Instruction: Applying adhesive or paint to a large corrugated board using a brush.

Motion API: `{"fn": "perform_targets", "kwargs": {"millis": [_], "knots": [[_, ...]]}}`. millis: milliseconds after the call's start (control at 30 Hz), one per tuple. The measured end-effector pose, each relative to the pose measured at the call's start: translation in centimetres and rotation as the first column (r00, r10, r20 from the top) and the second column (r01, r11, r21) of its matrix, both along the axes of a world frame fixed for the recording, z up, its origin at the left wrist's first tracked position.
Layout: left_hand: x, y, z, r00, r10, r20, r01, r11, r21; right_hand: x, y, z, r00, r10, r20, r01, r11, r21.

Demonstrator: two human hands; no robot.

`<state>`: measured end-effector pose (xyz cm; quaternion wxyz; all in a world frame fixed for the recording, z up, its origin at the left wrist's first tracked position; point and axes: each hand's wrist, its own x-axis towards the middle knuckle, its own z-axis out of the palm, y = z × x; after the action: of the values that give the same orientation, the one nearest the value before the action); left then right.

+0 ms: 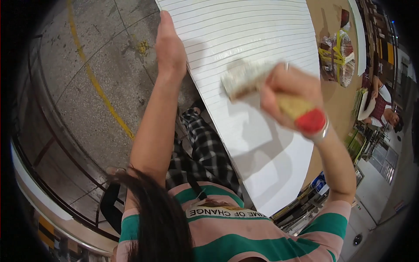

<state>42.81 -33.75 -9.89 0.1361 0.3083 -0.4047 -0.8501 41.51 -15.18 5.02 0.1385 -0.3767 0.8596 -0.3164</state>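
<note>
A right hand [292, 89], blurred, is closed around the handle of a wide flat brush with pale bristles, a yellowish wooden grip and a red end [246, 76], a silvery band [322, 132] circling the wrist below. The brush head is over the middle of a broad white surface crossed by thin grey lines in its far part [279, 179]; blur makes it impossible to tell whether the bristles touch. The left hand [171, 52] lies along the surface's left edge, extended rather than fisted; whether its fingers curl around the edge cannot be told. Shadows fall across the plain near part of the white surface, which narrows toward the person's body.

Beneath and to the right spreads a brown tabletop [328, 102], bearing a bundle in clear plastic tied with yellow strapping [338, 59], near a small dark red object [345, 18]. The person wears a pink-and-green striped shirt [235, 244] and black-and-white checked trousers [205, 139], with dark hair [161, 209] hanging forward at lower left. Left of the work, a yellow line [98, 89] curves across a grey speckled floor [104, 56]. At far right, a co-worker in a dark red vest with white sleeves [380, 102] is beside stacked materials.
</note>
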Motion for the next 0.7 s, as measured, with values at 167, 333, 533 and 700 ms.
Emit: {"fn": "perform_targets", "kwargs": {"millis": [167,333,533,700], "knots": [[1.7,2.0,0.2,0.998,0.014,0.063,-0.01,0.998,-0.058,-0.8,0.6,2.9,0.992,-0.128,-0.001,0.128,0.992,0.003],[2.1,2.5,1.9,0.998,-0.025,0.058,0.022,0.998,0.052,1.8,3.2,0.4,0.996,0.026,0.08,-0.03,0.998,0.05],[2.3,2.2,1.0,0.998,-0.049,0.04,0.051,0.997,-0.053,2.9,6.5,2.4,0.983,-0.176,0.044,0.179,0.981,-0.073],[2.7,2.6,1.8,0.997,-0.014,0.07,0.01,0.998,0.055,1.4,8.0,2.2,0.975,-0.11,0.193,0.108,0.994,0.021]]}}
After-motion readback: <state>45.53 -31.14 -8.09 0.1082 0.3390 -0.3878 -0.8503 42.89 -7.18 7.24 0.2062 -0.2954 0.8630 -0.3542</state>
